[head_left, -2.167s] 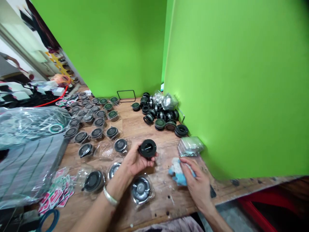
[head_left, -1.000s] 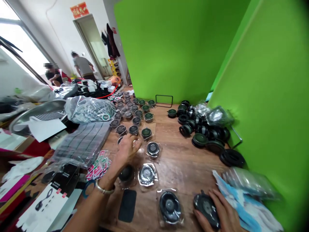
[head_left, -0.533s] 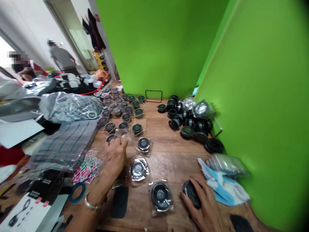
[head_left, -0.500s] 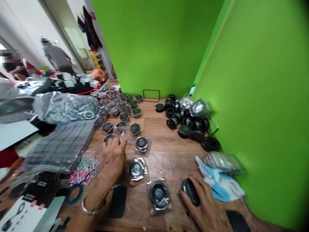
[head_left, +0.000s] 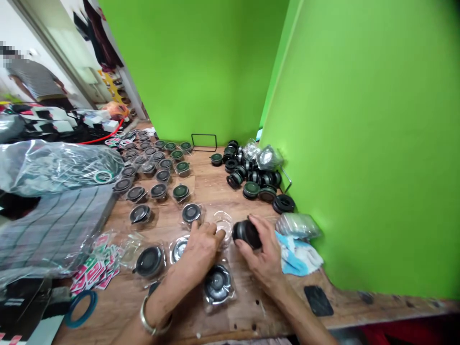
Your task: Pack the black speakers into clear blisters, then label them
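Note:
My right hand [head_left: 264, 247] is closed around a round black part with a ribbed side [head_left: 247, 234], held tilted just above the table. Beside it, my left hand [head_left: 204, 242] has its fingertips on a clear plastic blister shell [head_left: 223, 223]. Around my left hand lie black round parts in clear shells: one at the near side [head_left: 217, 283], one partly hidden under the hand [head_left: 178, 249], and another above the fingers [head_left: 191, 213]. A further packed part [head_left: 149, 261] sits to the left of my wrist.
Rows of packed black parts [head_left: 158, 191] cover the table's left middle. Loose black parts [head_left: 251, 189] pile against the green wall, near stacked clear shells [head_left: 298, 225] and a blue-white cloth [head_left: 300, 256]. Labels [head_left: 97, 263] and a blue tape roll [head_left: 81, 308] lie left. A person [head_left: 36, 81] stands behind.
My left hand has moved right with the clear shell, towards the right hand. The right hand has lifted and tilted the black part. The view has swung right.

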Motion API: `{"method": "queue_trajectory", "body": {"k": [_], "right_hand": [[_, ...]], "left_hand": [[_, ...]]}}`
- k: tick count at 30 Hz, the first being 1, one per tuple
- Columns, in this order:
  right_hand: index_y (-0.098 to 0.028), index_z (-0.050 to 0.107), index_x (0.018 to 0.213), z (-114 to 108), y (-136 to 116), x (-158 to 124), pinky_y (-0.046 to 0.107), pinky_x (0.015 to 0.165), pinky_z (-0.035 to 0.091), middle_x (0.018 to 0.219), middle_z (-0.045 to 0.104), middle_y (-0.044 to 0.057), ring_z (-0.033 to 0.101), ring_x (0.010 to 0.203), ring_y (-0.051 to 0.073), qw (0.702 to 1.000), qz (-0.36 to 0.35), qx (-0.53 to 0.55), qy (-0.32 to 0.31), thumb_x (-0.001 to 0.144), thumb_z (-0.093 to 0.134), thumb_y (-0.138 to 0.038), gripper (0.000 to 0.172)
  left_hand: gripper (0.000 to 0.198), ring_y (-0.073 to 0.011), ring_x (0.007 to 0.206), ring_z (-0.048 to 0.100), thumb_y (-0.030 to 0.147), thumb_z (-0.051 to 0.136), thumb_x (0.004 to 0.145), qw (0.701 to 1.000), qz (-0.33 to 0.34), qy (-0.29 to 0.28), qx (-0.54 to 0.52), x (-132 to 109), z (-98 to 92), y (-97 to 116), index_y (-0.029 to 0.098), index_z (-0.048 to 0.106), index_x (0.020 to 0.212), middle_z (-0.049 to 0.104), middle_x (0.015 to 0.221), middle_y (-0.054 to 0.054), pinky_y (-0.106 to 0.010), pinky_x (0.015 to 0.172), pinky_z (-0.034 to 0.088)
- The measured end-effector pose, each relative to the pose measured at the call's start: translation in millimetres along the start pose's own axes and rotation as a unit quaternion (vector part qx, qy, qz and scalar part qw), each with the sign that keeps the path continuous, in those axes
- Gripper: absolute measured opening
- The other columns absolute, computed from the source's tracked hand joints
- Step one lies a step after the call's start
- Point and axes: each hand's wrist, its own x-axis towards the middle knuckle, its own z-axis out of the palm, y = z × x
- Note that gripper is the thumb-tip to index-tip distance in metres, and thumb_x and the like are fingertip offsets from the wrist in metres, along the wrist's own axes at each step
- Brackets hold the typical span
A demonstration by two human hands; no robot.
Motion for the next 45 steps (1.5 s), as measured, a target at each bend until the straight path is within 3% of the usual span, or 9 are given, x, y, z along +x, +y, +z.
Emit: {"method": "queue_trajectory", "body": {"k": [4, 9, 16, 20, 29, 34, 40, 43, 45], "right_hand": [[-0.017, 0.044, 0.126, 40.4, 2.0, 24.6, 0.038, 0.097, 0.044, 0.122, 0.047, 0.014, 0.047, 0.116, 0.021, 0.996, -0.069, 0.037, -0.047, 0.085, 0.055, -0.033, 0.046], [-0.016, 0.052, 0.12, 73.0, 9.9, 25.6, 0.043, 0.093, 0.044, 0.121, 0.051, 0.015, 0.049, 0.111, 0.025, 0.985, -0.085, -0.045, -0.145, 0.084, 0.056, -0.039, 0.043], [-0.015, 0.044, 0.131, 78.1, 23.3, 6.2, 0.052, 0.096, 0.038, 0.139, 0.039, 0.017, 0.031, 0.129, 0.035, 0.951, -0.107, -0.167, -0.236, 0.081, 0.059, -0.04, 0.058], [-0.017, 0.04, 0.134, 70.2, 35.6, -2.5, 0.054, 0.093, 0.04, 0.142, 0.032, 0.02, 0.028, 0.13, 0.037, 0.948, -0.113, -0.193, -0.227, 0.084, 0.054, -0.036, 0.056], [-0.015, 0.041, 0.133, 73.0, 68.4, 25.8, 0.051, 0.094, 0.04, 0.14, 0.034, 0.017, 0.041, 0.12, 0.032, 0.955, -0.063, -0.183, -0.223, 0.086, 0.048, -0.036, 0.052], [-0.016, 0.048, 0.128, 116.3, 70.9, 79.5, 0.05, 0.103, 0.031, 0.141, 0.033, 0.016, 0.034, 0.127, 0.034, 0.961, 0.044, -0.117, -0.249, 0.076, 0.057, -0.04, 0.058], [-0.007, 0.05, 0.123, 199.4, 54.1, 151.8, 0.049, 0.098, 0.037, 0.127, 0.047, 0.022, 0.046, 0.117, 0.034, 0.969, 0.092, -0.076, -0.215, 0.075, 0.055, -0.042, 0.06], [-0.01, 0.045, 0.129, 223.2, 41.7, 159.9, 0.041, 0.093, 0.044, 0.122, 0.053, 0.018, 0.053, 0.111, 0.026, 0.971, 0.082, -0.028, -0.224, 0.081, 0.047, -0.041, 0.057], [-0.014, 0.041, 0.132, 220.9, 36.9, 146.9, 0.038, 0.092, 0.046, 0.125, 0.052, 0.015, 0.053, 0.112, 0.023, 0.969, 0.062, -0.001, -0.238, 0.083, 0.044, -0.042, 0.056]], "left_hand": [[0.033, -0.0215, 0.08, 0.054, 0.011, 0.033, 0.087, 0.99, -0.073, 0.112, -0.053, -41.4, -6.1, -15.1, 0.019, 0.062, 0.099, 0.061, 0.083, -0.007, -0.037, 0.073, 0.04], [0.017, -0.02, 0.082, 0.054, 0.026, 0.046, 0.088, 0.938, -0.185, 0.283, -0.072, -101.8, 15.2, -42.6, 0.021, 0.059, 0.098, 0.059, 0.089, -0.005, -0.036, 0.074, 0.044], [0.031, -0.0257, 0.101, 0.052, 0.038, 0.052, 0.085, 0.893, -0.306, 0.323, -0.072, -137.3, 50.0, -54.0, 0.02, 0.052, 0.11, 0.051, 0.109, -0.011, -0.043, 0.086, 0.046], [0.045, -0.0304, 0.111, 0.048, 0.039, 0.063, 0.077, 0.891, -0.316, 0.323, -0.046, -139.2, 63.0, -47.4, 0.019, 0.05, 0.115, 0.047, 0.119, -0.015, -0.048, 0.092, 0.043], [0.033, -0.0276, 0.124, 0.042, 0.018, 0.049, 0.086, 0.906, -0.27, 0.312, -0.095, -133.8, 82.0, -47.5, 0.02, 0.053, 0.118, 0.048, 0.127, -0.013, -0.045, 0.1, 0.042], [0.033, -0.0277, 0.124, 0.044, 0.018, 0.044, 0.088, 0.898, -0.264, 0.34, -0.088, -112.2, 91.9, -68.1, 0.021, 0.053, 0.12, 0.046, 0.13, -0.014, -0.045, 0.097, 0.046], [0.048, -0.027, 0.117, 0.05, -0.001, 0.033, 0.081, 0.889, -0.283, 0.351, -0.077, -78.4, 97.6, -96.3, 0.02, 0.054, 0.119, 0.05, 0.124, -0.014, -0.043, 0.089, 0.051], [0.046, -0.0276, 0.111, 0.054, 0.002, 0.033, 0.083, 0.875, -0.311, 0.36, -0.089, -65.0, 91.0, -103.5, 0.018, 0.049, 0.124, 0.049, 0.123, -0.017, -0.044, 0.083, 0.053], [0.043, -0.0283, 0.115, 0.051, 0.009, 0.036, 0.086, 0.864, -0.325, 0.369, -0.106, -62.3, 86.1, -102.4, 0.013, 0.041, 0.129, 0.044, 0.127, -0.02, -0.045, 0.087, 0.051]]}}
